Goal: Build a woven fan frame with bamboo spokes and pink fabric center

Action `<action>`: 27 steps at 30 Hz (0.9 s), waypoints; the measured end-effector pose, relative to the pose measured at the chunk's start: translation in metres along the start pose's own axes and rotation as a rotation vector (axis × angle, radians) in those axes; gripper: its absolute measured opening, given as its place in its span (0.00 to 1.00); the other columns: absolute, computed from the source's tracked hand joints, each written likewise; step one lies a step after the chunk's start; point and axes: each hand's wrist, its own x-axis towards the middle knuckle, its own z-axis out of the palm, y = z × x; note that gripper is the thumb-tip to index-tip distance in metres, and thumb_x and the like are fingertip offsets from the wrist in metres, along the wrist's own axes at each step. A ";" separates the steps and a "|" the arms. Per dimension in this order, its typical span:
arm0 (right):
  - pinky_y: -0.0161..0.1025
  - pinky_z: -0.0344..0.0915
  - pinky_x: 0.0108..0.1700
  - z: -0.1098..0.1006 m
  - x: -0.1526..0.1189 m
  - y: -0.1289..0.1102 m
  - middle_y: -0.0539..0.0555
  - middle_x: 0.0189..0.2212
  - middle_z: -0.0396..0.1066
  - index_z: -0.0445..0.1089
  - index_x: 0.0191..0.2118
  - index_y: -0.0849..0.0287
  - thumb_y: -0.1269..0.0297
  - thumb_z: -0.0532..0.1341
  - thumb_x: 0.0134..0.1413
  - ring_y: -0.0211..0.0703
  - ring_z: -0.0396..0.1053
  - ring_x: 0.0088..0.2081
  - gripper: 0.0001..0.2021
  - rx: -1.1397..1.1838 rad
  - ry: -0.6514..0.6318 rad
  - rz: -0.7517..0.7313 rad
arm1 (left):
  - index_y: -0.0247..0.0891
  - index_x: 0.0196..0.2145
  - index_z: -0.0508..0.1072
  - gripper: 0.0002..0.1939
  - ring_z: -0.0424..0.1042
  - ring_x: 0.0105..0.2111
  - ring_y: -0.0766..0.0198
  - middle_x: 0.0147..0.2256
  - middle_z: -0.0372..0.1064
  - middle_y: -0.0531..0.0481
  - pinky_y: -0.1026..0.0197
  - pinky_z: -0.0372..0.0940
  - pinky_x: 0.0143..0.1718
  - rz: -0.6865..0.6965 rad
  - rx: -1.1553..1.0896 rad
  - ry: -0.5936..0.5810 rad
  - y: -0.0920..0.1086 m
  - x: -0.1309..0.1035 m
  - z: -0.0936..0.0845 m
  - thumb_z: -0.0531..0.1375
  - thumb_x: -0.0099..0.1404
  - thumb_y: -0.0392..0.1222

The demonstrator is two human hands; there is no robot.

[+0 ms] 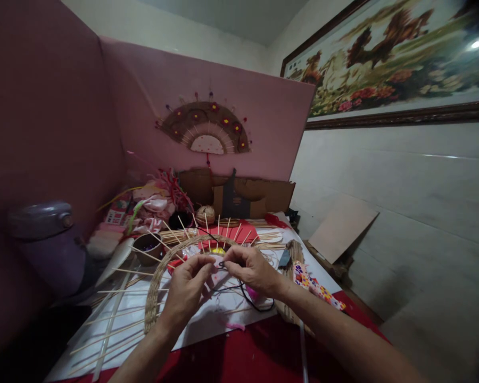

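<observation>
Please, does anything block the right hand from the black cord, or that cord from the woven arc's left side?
Nothing visible separates the right hand from the black cord; the left hand is between it and the arc's left side.

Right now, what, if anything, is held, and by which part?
The right hand pinches a dark cord partway along; whether the left hand grips anything is unclear.

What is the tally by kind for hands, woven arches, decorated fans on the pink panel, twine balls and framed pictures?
Hands, left hand and right hand: 2
Woven arch: 1
Decorated fan: 1
Twine ball: 1
Framed picture: 1
Total: 6
</observation>
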 end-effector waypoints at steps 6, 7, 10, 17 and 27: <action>0.31 0.54 0.24 0.009 -0.002 0.005 0.47 0.19 0.62 0.66 0.25 0.62 0.70 0.56 0.47 0.33 0.58 0.22 0.04 0.112 0.018 0.123 | 0.39 0.29 0.66 0.10 0.49 0.12 0.76 0.14 0.55 0.63 0.72 0.43 0.12 -0.051 -0.104 0.043 -0.001 0.001 0.000 0.61 0.53 0.46; 0.30 0.53 0.24 0.011 -0.003 0.005 0.46 0.19 0.61 0.66 0.25 0.62 0.71 0.57 0.47 0.32 0.57 0.22 0.04 0.115 0.017 0.128 | 0.39 0.29 0.64 0.12 0.47 0.11 0.76 0.13 0.54 0.64 0.72 0.42 0.12 -0.071 -0.122 0.028 -0.002 0.001 0.000 0.61 0.52 0.48; 0.30 0.53 0.24 0.013 -0.005 0.006 0.46 0.19 0.61 0.66 0.24 0.61 0.71 0.57 0.46 0.32 0.57 0.22 0.04 0.119 0.021 0.130 | 0.39 0.29 0.64 0.15 0.45 0.10 0.76 0.10 0.52 0.65 0.71 0.40 0.12 -0.124 -0.160 -0.021 -0.004 0.002 0.001 0.62 0.50 0.50; 0.30 0.53 0.23 0.016 -0.005 0.008 0.46 0.17 0.62 0.65 0.24 0.61 0.67 0.58 0.45 0.31 0.57 0.20 0.05 0.262 0.076 0.228 | 0.37 0.30 0.66 0.15 0.51 0.12 0.75 0.13 0.59 0.61 0.70 0.47 0.13 -0.143 -0.204 -0.087 -0.007 0.002 0.004 0.65 0.49 0.47; 0.30 0.50 0.21 0.015 -0.005 0.008 0.45 0.16 0.61 0.65 0.23 0.61 0.65 0.59 0.44 0.30 0.56 0.19 0.06 0.347 0.108 0.297 | 0.39 0.32 0.64 0.15 0.41 0.09 0.78 0.10 0.53 0.65 0.72 0.37 0.11 -0.208 -0.291 -0.159 -0.007 -0.001 0.002 0.63 0.53 0.49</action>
